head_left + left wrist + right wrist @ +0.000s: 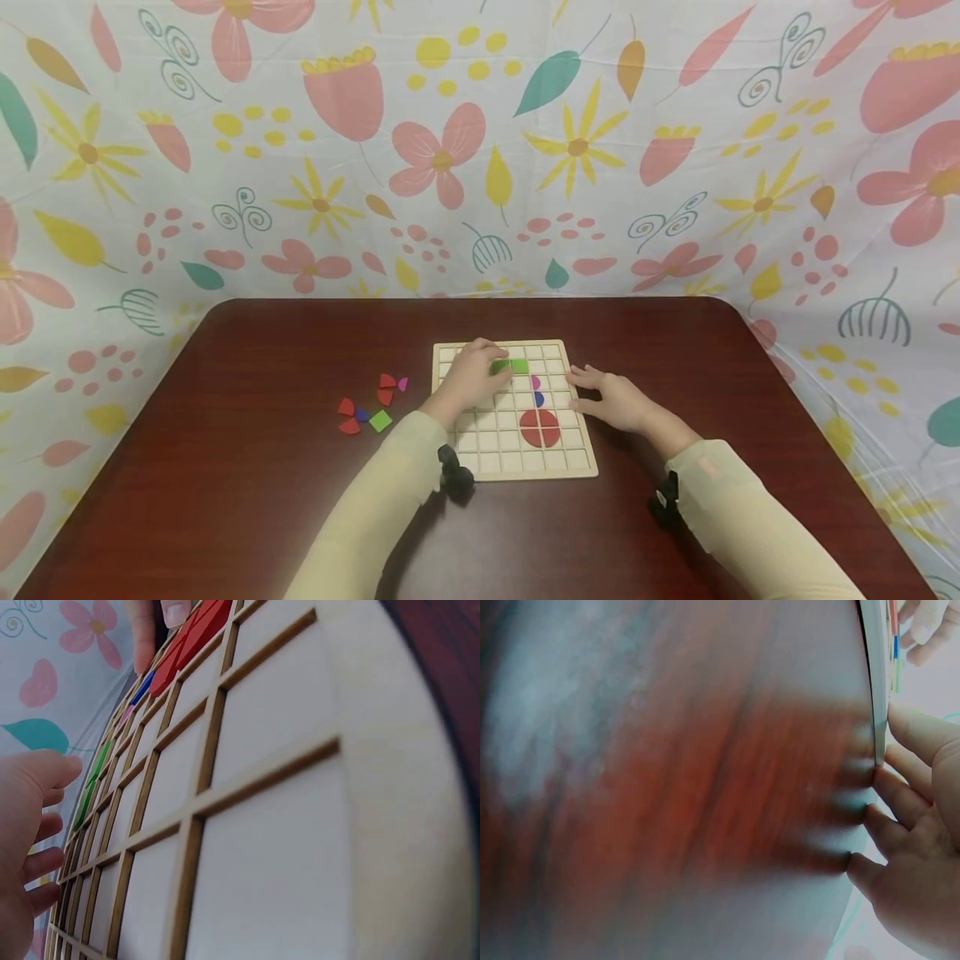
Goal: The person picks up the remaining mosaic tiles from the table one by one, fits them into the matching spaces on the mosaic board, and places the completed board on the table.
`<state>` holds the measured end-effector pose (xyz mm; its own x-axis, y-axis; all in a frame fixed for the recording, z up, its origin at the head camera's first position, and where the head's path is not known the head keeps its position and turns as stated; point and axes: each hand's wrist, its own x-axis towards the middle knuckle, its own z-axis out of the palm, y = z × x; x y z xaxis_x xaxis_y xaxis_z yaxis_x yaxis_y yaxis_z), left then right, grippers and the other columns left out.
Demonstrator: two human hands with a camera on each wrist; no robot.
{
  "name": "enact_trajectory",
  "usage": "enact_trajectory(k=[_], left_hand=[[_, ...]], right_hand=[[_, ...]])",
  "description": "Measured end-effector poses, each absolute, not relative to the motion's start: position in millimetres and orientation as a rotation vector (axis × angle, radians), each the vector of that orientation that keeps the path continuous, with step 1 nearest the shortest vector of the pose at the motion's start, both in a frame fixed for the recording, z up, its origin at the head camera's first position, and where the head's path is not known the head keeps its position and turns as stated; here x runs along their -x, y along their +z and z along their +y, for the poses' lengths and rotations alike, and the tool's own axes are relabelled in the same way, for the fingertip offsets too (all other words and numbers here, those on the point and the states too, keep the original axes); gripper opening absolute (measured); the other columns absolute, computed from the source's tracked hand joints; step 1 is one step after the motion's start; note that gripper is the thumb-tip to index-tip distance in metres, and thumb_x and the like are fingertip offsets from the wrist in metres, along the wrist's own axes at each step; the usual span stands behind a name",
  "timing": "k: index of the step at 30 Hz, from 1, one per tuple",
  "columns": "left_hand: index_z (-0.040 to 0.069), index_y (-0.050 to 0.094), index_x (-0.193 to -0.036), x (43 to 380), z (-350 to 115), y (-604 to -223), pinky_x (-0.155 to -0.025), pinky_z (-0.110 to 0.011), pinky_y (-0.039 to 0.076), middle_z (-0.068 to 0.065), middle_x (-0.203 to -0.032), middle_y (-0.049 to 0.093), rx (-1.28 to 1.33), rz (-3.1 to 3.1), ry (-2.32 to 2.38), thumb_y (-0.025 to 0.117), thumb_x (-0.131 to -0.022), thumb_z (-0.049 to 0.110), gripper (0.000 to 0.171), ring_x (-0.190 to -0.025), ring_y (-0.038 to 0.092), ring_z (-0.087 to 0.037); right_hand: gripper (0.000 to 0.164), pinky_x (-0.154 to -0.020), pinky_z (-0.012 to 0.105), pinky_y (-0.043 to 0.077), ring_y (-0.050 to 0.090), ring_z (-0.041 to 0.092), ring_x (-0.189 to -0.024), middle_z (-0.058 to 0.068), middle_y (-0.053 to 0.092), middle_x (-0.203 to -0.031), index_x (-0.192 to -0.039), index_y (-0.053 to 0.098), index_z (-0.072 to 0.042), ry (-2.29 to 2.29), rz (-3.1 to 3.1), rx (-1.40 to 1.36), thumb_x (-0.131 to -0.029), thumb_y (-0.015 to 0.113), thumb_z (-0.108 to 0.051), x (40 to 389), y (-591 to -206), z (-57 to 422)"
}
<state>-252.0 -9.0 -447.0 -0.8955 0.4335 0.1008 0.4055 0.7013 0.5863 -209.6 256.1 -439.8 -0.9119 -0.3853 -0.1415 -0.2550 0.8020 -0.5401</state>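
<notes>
A pale wooden grid board (517, 477) lies on the dark table. My left hand (471, 379) is over its upper left part, thumb and fingertips around two green squares (519, 366) set side by side in the grid. In the left wrist view its fingers are spread loosely near the green pieces (91, 784). My right hand (618, 402) rests at the board's right edge, fingertips on the table and along the rim (880, 712). Below the green squares sit a magenta half-round (536, 382), a blue half-round (538, 399) and a red circle (531, 423) of quarter pieces.
Left of the board lie loose pieces: several red quarter pieces (349, 427), a green square (381, 421), a blue piece (362, 415) and a magenta half-round (402, 384). A floral cloth (442, 225) hangs behind the brown table (247, 500).
</notes>
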Motion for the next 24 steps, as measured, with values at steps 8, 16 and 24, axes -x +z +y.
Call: enact_trajectory(k=[8, 16, 24], left_hand=[[0.009, 0.062, -0.123, 245, -17, -445, -0.104, -0.042, 0.040, -0.009, -0.132, 0.053, -0.683, 2.846, 1.020, 0.061, -0.091, 0.031, 0.039, -0.123, 0.049, -0.028], [0.005, 0.062, -0.123, 236, -30, -443, -0.101, -0.043, 0.043, -0.012, -0.131, 0.054, -0.678, 2.854, 1.077, 0.062, -0.090, 0.029, 0.040, -0.121, 0.051, -0.029], [0.006, 0.063, -0.120, 227, -46, -438, -0.097, -0.040, 0.047, -0.009, -0.126, 0.055, -0.580, 2.823, 1.209, 0.063, -0.090, 0.025, 0.036, -0.115, 0.054, -0.027]], right_hand=[[0.056, -0.107, 0.059, 0.029, 0.023, 0.041, -0.140, 0.018, 0.039, -0.147, -0.137, 0.048, -0.004, -0.809, 2.768, 0.499, -0.089, 0.064, -0.027, 209, -440, 255], [0.050, -0.105, 0.058, 0.033, 0.035, 0.042, -0.135, 0.021, 0.047, -0.140, -0.131, 0.055, -0.003, -0.820, 2.823, 0.482, -0.087, 0.067, -0.024, 209, -440, 254], [0.045, -0.102, 0.055, 0.038, 0.039, 0.039, -0.133, 0.015, 0.051, -0.139, -0.127, 0.059, -0.003, -0.862, 2.808, 0.505, -0.087, 0.067, -0.021, 211, -438, 253]])
